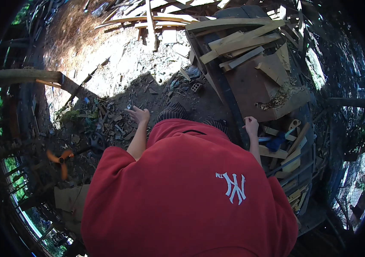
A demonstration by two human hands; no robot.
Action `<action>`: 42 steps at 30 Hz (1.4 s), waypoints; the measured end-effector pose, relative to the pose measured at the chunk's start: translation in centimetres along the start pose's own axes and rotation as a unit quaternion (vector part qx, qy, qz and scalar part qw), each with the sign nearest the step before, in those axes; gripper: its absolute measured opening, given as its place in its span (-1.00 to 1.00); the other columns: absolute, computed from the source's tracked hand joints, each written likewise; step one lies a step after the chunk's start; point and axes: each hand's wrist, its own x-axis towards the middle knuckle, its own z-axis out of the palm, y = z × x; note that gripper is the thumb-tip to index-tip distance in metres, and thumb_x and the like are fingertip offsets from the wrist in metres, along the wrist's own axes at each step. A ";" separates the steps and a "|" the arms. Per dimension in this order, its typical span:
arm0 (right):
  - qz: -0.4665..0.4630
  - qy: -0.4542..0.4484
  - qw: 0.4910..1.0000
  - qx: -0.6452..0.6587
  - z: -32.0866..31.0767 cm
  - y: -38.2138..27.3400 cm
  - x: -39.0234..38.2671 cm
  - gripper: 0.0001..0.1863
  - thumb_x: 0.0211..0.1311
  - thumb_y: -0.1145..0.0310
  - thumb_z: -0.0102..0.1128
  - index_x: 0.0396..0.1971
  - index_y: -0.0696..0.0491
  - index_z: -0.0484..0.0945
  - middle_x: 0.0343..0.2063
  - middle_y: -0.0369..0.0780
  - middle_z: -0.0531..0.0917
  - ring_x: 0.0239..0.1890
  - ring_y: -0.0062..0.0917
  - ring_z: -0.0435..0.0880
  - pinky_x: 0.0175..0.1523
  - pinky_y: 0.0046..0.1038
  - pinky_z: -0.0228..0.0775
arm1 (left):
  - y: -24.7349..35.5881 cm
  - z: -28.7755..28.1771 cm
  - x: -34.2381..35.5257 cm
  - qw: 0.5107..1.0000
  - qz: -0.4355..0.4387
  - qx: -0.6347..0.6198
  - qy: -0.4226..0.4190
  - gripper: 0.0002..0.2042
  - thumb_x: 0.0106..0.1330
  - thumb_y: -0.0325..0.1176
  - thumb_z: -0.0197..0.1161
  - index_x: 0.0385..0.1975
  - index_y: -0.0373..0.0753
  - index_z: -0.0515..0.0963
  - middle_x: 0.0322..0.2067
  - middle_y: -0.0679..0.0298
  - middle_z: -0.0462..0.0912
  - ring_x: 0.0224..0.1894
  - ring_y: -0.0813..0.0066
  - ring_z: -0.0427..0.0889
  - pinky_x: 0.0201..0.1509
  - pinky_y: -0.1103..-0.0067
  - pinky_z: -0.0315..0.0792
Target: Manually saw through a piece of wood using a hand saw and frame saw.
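Note:
My left hand (139,115) hangs over the littered ground to the left, its fingers stretched and apart. A small pale spot (129,106) shows at its fingertips; I cannot tell whether it is touched or lies on the ground behind. At the near left edge of the wooden bench, my right hand (251,124) is loosely closed, with nothing visible in it. Just right of that wrist are a dark blue object (275,142) of unclear kind and several wood offcuts (293,160). A brown panel (247,83) lies farther along the bench.
Long wooden slats (244,40) lie across the bench's far end, with wood shavings (278,99) nearer. A hollow brick (196,87) rests on the ground ahead. To the left are an orange three-bladed fan (62,159) and a thick beam (24,75). Planks (150,25) are piled farther off.

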 end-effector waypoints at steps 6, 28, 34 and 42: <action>-0.063 0.009 0.997 -0.037 8.7 -13.3 4.3 -0.76 0.25 0.30 0.08 -0.33 0.17 0.62 -0.54 -0.13 0.68 -0.48 -0.41 0.70 -0.31 -0.37 0.49 | -17.7 4.2 4.4 0.971 -0.237 -0.031 -0.029 -0.28 0.10 -0.15 0.17 0.25 -0.39 0.17 0.36 -0.34 -0.31 0.36 -0.19 0.06 0.35 0.15 0.08; 0.150 -0.132 0.977 -0.078 27.2 -25.0 13.9 -0.67 0.15 0.21 0.14 -0.34 0.22 0.63 -0.31 0.00 0.69 -0.22 -0.21 0.70 -0.05 -0.30 0.49 | -3.5 0.6 33.6 0.970 -0.135 -0.084 -0.186 -0.32 0.01 -0.13 0.16 0.13 -0.46 0.36 0.24 -0.64 -0.19 0.37 -0.44 -0.15 0.42 0.20 0.01; 0.063 -0.211 0.963 -0.158 37.7 -38.0 28.4 -0.68 0.15 0.24 0.13 -0.34 0.23 0.64 -0.30 -0.01 0.69 -0.30 -0.26 0.72 -0.10 -0.32 0.52 | -8.6 -1.2 47.2 0.907 -0.355 -0.218 -0.056 -0.45 0.03 -0.23 0.17 -0.04 -0.57 0.42 0.01 -0.30 0.48 0.07 -0.08 0.52 0.17 0.28 0.41; 0.016 -0.087 0.996 0.023 36.4 -53.5 42.7 -0.64 0.21 0.15 0.16 -0.22 0.16 0.63 -0.41 -0.14 0.70 -0.34 -0.43 0.70 -0.18 -0.42 0.48 | -1.4 -8.8 50.1 0.971 -0.223 0.011 -0.091 -0.17 0.03 -0.14 0.26 0.27 -0.44 0.07 0.31 -0.43 -0.51 0.24 -0.45 0.15 0.26 0.05 0.19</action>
